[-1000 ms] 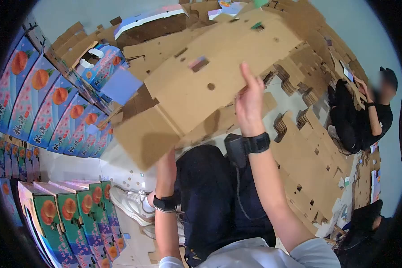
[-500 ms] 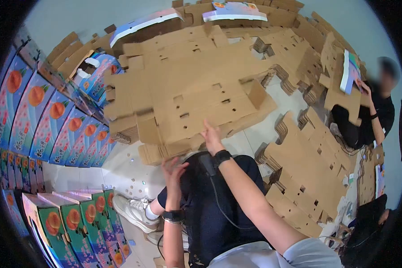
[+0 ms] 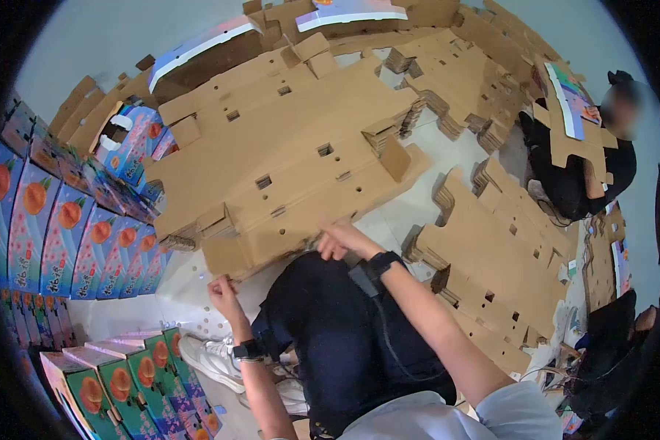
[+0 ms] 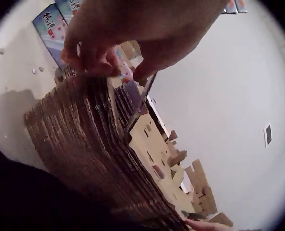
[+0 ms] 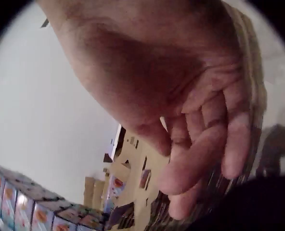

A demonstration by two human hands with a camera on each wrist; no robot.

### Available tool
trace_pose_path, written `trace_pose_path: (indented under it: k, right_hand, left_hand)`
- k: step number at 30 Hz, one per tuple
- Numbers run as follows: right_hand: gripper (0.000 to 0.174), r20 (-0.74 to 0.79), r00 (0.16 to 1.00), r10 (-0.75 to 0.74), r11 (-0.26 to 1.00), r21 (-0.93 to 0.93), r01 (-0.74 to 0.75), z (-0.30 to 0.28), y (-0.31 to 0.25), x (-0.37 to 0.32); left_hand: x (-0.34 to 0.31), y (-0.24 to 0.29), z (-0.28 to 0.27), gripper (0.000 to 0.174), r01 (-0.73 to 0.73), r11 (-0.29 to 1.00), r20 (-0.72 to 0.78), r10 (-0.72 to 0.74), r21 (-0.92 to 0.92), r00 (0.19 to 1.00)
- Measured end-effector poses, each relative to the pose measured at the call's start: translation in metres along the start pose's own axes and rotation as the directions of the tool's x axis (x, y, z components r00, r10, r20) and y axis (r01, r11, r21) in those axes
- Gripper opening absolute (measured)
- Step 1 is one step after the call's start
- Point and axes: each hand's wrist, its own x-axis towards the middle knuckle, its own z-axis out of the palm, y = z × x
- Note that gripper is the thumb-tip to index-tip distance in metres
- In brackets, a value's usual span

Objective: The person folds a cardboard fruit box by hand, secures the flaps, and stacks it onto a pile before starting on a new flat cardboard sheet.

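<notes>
A stack of flat, die-cut cardboard box blanks (image 4: 99,144) lies in front of my knees. The top cardboard blank (image 3: 271,139) is plain brown with punched holes, its flaps partly raised. At its near left corner is my left hand (image 3: 227,299); thumb and curled fingers pinch the edge of the corner flap (image 3: 222,253). My right hand (image 3: 342,240) is at the stack's near edge, palm turned inward and fingers loosely bent. In the right wrist view its fingers (image 5: 195,159) hang over the layered edges, gripping nothing.
Blue peach-printed boxes (image 3: 70,213) stand in a row at left, green ones (image 3: 117,381) below. More cardboard stacks (image 3: 491,257) lie at right. A seated person (image 3: 609,169) there holds a printed box blank (image 3: 568,99). My shoe (image 3: 211,359) is near the green boxes.
A cardboard blank held up in both hands a second ago is gone from them. My left hand has moved left and down to the top blank's corner; my right hand came down to the near edge.
</notes>
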Motion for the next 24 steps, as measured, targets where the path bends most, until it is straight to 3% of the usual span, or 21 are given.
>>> trace_pose_path:
  k: [1, 2, 3, 4, 5, 6, 7, 8, 9, 10, 11, 12, 13, 14, 16, 18, 22, 24]
  right_hand:
    - [0.054, 0.166, 0.985, 0.053, 0.972, -0.234, -0.013, -0.021, -0.004, -0.003]
    - [0.039, 0.155, 0.981, -0.118, 0.960, -0.235, 0.153, -0.043, -0.007, -0.009]
    - [0.034, -0.077, 0.950, -0.302, 0.904, -0.339, 0.260, -0.056, -0.016, -0.017]
    - [0.030, -0.275, 0.829, -0.486, 0.823, -0.464, 0.328, -0.067, -0.029, -0.026]
    - [0.027, -0.318, 0.685, -0.655, 0.639, -0.718, 0.278, -0.080, -0.043, -0.035]
    - [0.028, -0.280, 0.522, -0.806, 0.410, -0.900, 0.149, -0.094, -0.052, -0.041]
    - [0.028, -0.271, 0.529, -0.804, 0.400, -0.905, 0.145, -0.108, -0.052, -0.041]
    - [0.034, -0.191, 0.512, -0.838, 0.230, -0.973, 0.014, -0.123, -0.049, -0.036]
    - [0.044, -0.103, 0.504, -0.857, 0.050, -0.992, -0.117, -0.137, -0.042, -0.029]
    - [0.044, -0.097, 0.514, -0.852, 0.044, -0.992, -0.115, -0.150, -0.025, -0.016]
    - [0.050, -0.137, 0.580, -0.803, 0.082, -0.989, -0.119, -0.162, 0.005, 0.000]
    - [0.056, -0.175, 0.643, -0.745, 0.121, -0.985, -0.127, -0.167, 0.026, 0.009]
    - [0.056, -0.176, 0.656, -0.734, 0.123, -0.984, -0.126, -0.164, 0.030, 0.008]
    - [0.057, -0.223, 0.682, -0.696, 0.189, -0.974, -0.126, -0.159, 0.025, 0.007]
    - [0.059, -0.285, 0.695, -0.660, 0.269, -0.954, -0.136, -0.158, 0.015, 0.005]
    - [0.062, -0.253, 0.785, -0.565, 0.230, -0.962, -0.144, -0.159, 0.001, 0.000]
    - [0.065, -0.246, 0.777, -0.579, 0.129, -0.969, -0.210, -0.157, -0.013, 0.006]
    - [0.060, -0.318, 0.892, -0.322, 0.072, -0.947, -0.312, -0.151, -0.039, 0.007]
  left_hand:
    - [0.000, 0.004, 0.002, 0.024, -0.108, 0.967, -0.103, 0.134, 0.229, 0.986]
    - [-0.004, 0.006, 0.004, 0.024, -0.104, 0.969, -0.098, 0.128, 0.223, 0.987]
    - [-0.013, 0.019, 0.006, 0.023, -0.197, 0.932, -0.230, 0.273, 0.305, 0.934]
    - [-0.022, 0.033, 0.009, 0.024, -0.269, 0.878, -0.346, 0.414, 0.395, 0.842]
    - [-0.030, 0.048, 0.013, 0.024, -0.264, 0.884, -0.348, 0.404, 0.386, 0.846]
    - [-0.038, 0.064, 0.017, 0.035, -0.408, 0.683, -0.197, 0.626, 0.606, 0.755]
    - [-0.042, 0.075, 0.021, 0.046, -0.507, 0.407, 0.005, 0.776, 0.760, 0.630]
    - [-0.040, 0.082, 0.026, 0.046, -0.497, 0.418, -0.004, 0.768, 0.760, 0.640]
    - [-0.034, 0.088, 0.032, 0.051, -0.462, 0.203, 0.158, 0.760, 0.863, 0.630]
    - [-0.029, 0.087, 0.033, 0.056, -0.424, -0.035, 0.322, 0.708, 0.905, 0.628]
    - [-0.014, 0.064, 0.026, 0.056, -0.424, -0.042, 0.331, 0.695, 0.905, 0.638]
    - [0.009, 0.026, 0.018, 0.057, -0.445, 0.315, 0.248, 0.506, 0.839, 0.826]
    - [0.019, 0.003, 0.014, 0.058, -0.331, 0.636, 0.218, 0.251, 0.697, 0.943]
    - [0.011, 0.001, 0.023, 0.057, -0.355, 0.685, 0.178, 0.317, 0.636, 0.931]
    - [0.016, -0.001, 0.025, 0.057, -0.332, 0.715, 0.187, 0.277, 0.615, 0.943]
    - [0.017, -0.002, 0.019, 0.057, -0.309, 0.746, 0.182, 0.250, 0.589, 0.951]
    - [0.025, -0.008, 0.015, 0.059, -0.326, 0.720, 0.209, 0.251, 0.613, 0.945]
    - [0.032, -0.017, 0.014, 0.061, -0.303, 0.711, 0.221, 0.209, 0.635, 0.953]
